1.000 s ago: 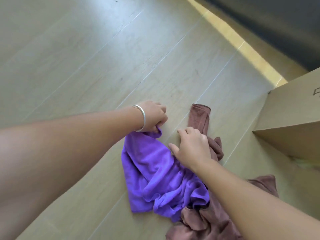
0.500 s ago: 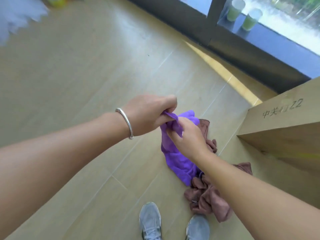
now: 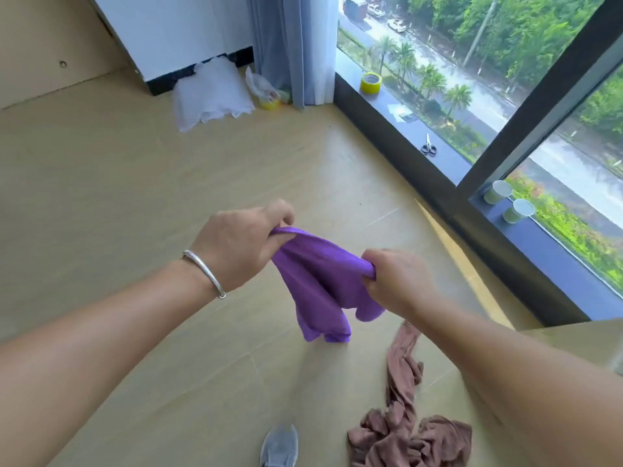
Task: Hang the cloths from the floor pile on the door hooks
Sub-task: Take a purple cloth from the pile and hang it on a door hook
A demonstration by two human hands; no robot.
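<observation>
Both hands hold the purple cloth [image 3: 320,281] up in the air near the middle of the frame. The left hand [image 3: 241,246] has its fingers curled tight around one top corner. A silver bracelet [image 3: 204,273] sits on that wrist. The right hand [image 3: 396,281] has its fingers curled around the other top corner. The top edge of the cloth runs between the two hands, a bit bunched. The rest hangs down in folds, and its bottom edge is off the floor [image 3: 135,214].

The brown cloth [image 3: 404,429] lies on the floor at the lower right of the frame. It is crumpled in a heap with one long strip reaching up toward the right arm. It does not touch the purple cloth. A grey shoe [image 3: 279,448] shows at the bottom edge, just left of the brown heap.

The floor on the left and in the middle is wide and bare. A white bag [image 3: 210,92] sits far back in the upper middle, next to a curtain [image 3: 293,45]. A dark window frame [image 3: 421,170] runs along the right side. On its sill lie a yellow tape roll [image 3: 371,83], scissors [image 3: 428,145] and two green cups [image 3: 507,201]. A cardboard box [image 3: 580,342] edge shows at the far right. The door hooks are not in view.
</observation>
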